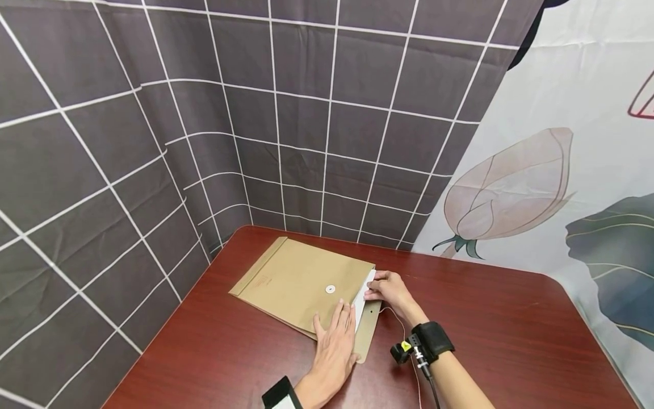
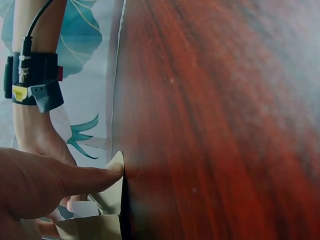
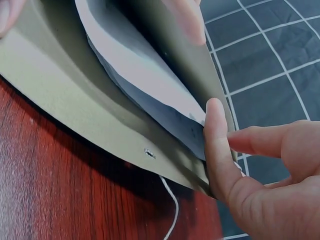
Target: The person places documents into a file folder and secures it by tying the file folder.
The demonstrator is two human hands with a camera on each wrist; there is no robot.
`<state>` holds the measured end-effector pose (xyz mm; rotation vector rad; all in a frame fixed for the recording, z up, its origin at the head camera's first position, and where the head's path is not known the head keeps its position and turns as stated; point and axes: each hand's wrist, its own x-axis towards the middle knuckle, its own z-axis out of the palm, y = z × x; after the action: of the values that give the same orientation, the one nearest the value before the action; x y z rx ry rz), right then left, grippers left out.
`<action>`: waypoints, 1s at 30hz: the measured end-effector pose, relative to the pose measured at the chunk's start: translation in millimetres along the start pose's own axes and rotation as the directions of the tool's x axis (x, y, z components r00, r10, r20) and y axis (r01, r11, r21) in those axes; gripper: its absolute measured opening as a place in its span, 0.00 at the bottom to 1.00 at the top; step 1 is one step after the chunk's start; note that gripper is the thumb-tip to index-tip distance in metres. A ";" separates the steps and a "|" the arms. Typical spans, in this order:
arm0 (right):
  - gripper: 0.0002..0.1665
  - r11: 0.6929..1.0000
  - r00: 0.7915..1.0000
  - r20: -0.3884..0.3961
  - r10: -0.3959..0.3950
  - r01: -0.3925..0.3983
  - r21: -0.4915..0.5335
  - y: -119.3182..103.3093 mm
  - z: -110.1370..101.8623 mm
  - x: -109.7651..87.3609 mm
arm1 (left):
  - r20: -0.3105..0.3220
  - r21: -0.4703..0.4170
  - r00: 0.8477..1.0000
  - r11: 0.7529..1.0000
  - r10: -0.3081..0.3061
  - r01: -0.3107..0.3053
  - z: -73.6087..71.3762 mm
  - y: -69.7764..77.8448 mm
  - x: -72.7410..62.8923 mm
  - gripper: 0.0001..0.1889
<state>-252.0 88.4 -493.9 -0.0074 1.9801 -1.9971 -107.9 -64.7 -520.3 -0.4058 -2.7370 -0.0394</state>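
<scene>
A tan paper document envelope [image 1: 296, 272] lies on the table with its flap [image 1: 368, 335] turned out to the right. White papers [image 1: 364, 298] show in its gaping mouth. My left hand [image 1: 334, 346] rests across the near side of the mouth, fingers straight on the envelope's front. Its thumb [image 2: 90, 177] touches the flap's edge. At the far end of the mouth, my right hand [image 1: 390, 291] pinches the papers' corner, with fingertips [image 3: 216, 112] right at the envelope's side edge. A white string [image 3: 172, 205] trails from beneath the flap.
The red-brown wooden table [image 1: 485, 318] extends to the right. A dark grid-patterned cloth [image 1: 301, 113] hangs behind and at the left, and a white flower-printed cloth [image 1: 511, 187] hangs at the right. A cable runs from the right wrist's camera band [image 1: 431, 339].
</scene>
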 end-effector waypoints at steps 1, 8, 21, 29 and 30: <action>0.21 1.000 1.000 0.000 0.000 0.000 0.001 0.0 0.7 0.8 | 0.001 -0.005 1.000 1.000 -0.002 0.002 -0.3 0.0 0.3 0.53; 0.19 1.000 1.000 -0.016 0.011 -0.011 0.017 0.7 6.0 3.0 | 0.016 -0.020 1.000 1.000 -0.002 0.002 -1.9 -0.3 1.1 0.53; 0.20 0.999 0.999 -0.050 -0.017 0.019 0.028 4.8 14.8 7.1 | -0.010 -0.013 1.000 1.000 0.004 -0.004 -1.3 -2.6 0.9 0.54; 0.21 1.000 0.997 -0.071 -0.013 0.012 -0.013 4.5 17.3 6.0 | -0.012 -0.021 1.000 1.000 0.008 -0.008 -0.8 -3.7 1.7 0.55; 0.20 1.000 0.997 -0.074 -0.012 0.010 -0.022 5.2 17.4 6.3 | -0.009 -0.020 1.000 1.000 0.009 -0.009 -0.9 -3.8 1.9 0.55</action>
<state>-252.8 70.2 -499.7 0.0516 2.0511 -2.0110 -110.4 -67.9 -518.7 -0.4226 -2.7283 -0.0660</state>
